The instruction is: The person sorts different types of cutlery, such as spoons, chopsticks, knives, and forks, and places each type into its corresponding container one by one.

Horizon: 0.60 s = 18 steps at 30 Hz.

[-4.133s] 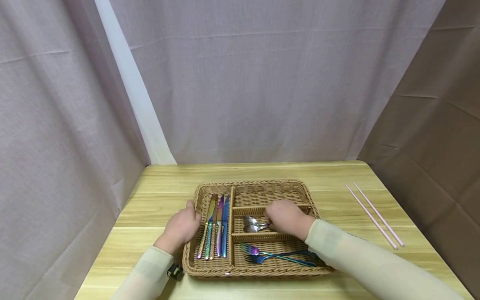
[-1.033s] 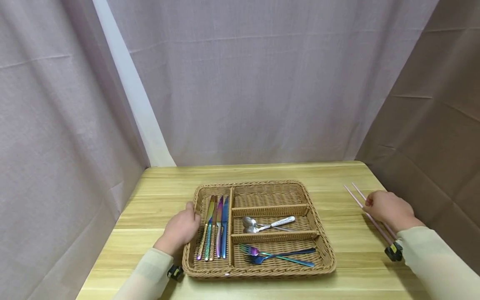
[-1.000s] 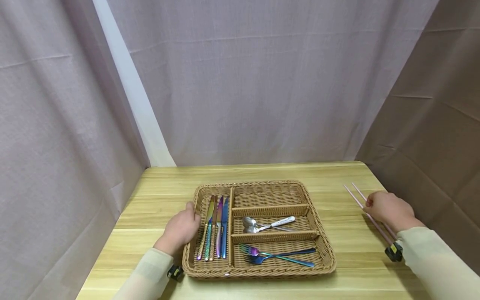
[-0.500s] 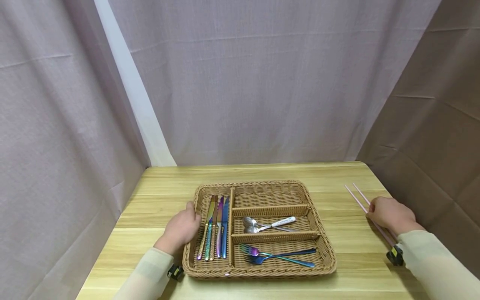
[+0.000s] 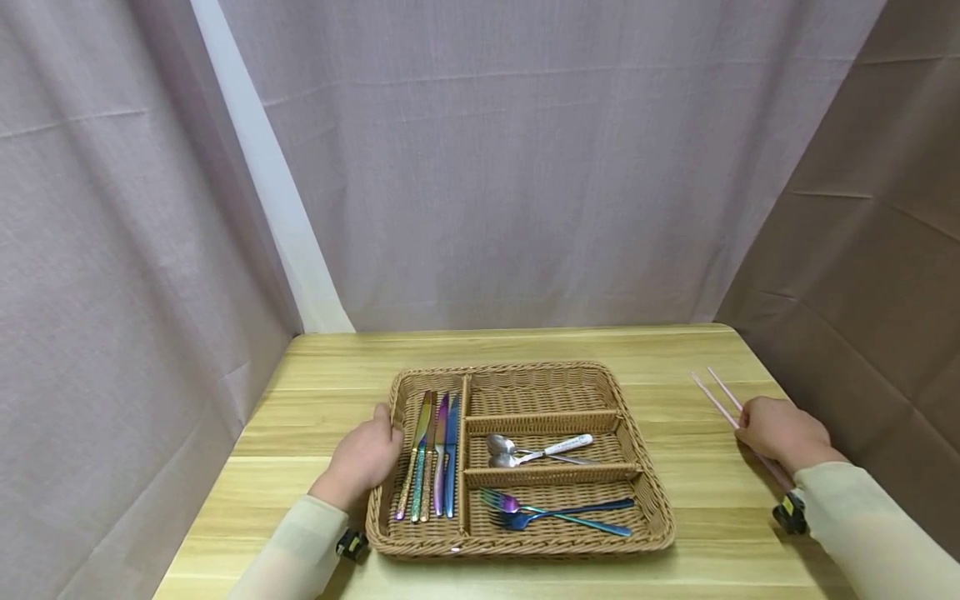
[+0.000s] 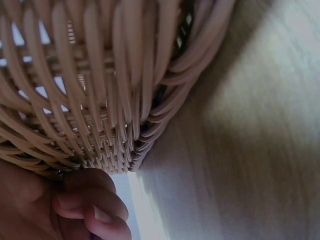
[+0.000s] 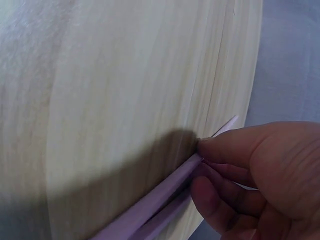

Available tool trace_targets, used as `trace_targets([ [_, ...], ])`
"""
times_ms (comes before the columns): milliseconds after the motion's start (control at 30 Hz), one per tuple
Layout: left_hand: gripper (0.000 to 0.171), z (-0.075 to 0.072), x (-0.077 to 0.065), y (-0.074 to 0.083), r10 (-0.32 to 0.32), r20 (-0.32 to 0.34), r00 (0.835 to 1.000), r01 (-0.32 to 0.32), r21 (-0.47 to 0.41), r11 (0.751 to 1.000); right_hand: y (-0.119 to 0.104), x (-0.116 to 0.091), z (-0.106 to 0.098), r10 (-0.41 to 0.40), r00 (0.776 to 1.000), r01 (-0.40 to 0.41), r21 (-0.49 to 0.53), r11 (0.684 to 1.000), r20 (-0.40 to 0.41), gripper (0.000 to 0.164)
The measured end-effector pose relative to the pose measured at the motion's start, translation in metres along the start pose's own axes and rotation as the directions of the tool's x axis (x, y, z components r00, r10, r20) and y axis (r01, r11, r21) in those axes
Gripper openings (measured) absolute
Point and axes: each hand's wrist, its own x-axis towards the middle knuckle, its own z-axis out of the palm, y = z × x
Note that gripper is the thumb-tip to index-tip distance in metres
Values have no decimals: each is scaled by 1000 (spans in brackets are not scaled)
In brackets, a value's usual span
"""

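Note:
My right hand pinches a pair of pink chopsticks between thumb and fingers, low over the tabletop at the right. Their far ends stick out ahead of the hand, a little apart. At the left, my left hand grips the side rim of a woven cutlery basket; the left wrist view shows its fingers curled by the weave. Several knives lie lengthwise in the left compartment. Two spoons cross in the middle right compartment, and two forks cross in the one nearest me.
The wooden table ends at the back against a grey curtain. A darker brown cloth hangs along its right side. Bare tabletop lies between the basket and the right hand.
From the spoon compartment my right hand has gone right to the chopsticks. In the last second it has shifted slightly nearer me and closed around both. The left hand has stayed on the basket.

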Motion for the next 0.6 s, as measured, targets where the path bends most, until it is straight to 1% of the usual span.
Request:
trace_targets([
  [133,68,0,0,-1,-1,1,1000,1,-2,1000,-2,2,-1,-24,999,23,-15,1000,-29,15],
  [300,68,-1,-1,0,0,-2,1000,0,-6,1000,-12,0,-5,-78,993,76,-24,997,-84,21],
  [467,67,-2,-1,1,0,-6,1000,0,-11,1000,-27,-2,-7,-157,979,151,-55,987,-130,26],
  [600,67,-2,-2,1,-1,-7,1000,1,-15,1000,-44,-1,-11,-214,963,200,-98,975,-165,25],
])
